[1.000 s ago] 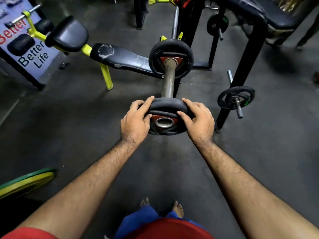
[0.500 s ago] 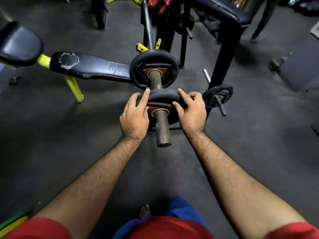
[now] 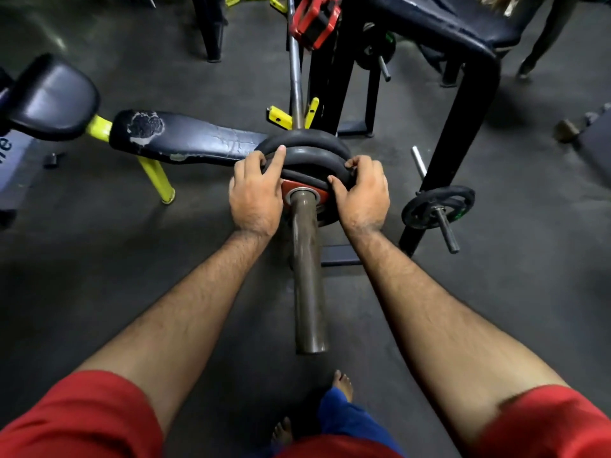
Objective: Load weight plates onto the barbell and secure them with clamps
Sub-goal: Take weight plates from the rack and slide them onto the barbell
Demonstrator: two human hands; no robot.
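Left hand (image 3: 256, 196) and right hand (image 3: 362, 193) grip near plate (image 3: 310, 173) by its rim, fingers curled over edge, left forefinger straight on top. Near plate sits on barbell sleeve (image 3: 307, 276), flush against far plate (image 3: 304, 138). Clamp (image 3: 314, 19) on bar beyond. Bench (image 3: 188, 137) at left.

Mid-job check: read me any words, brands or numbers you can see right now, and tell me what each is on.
"e", the end of a cut-off word: on the white sign at the left edge.
Front weight plate: no marking shows.
Small plate on the rack peg: green patch, too small to read.
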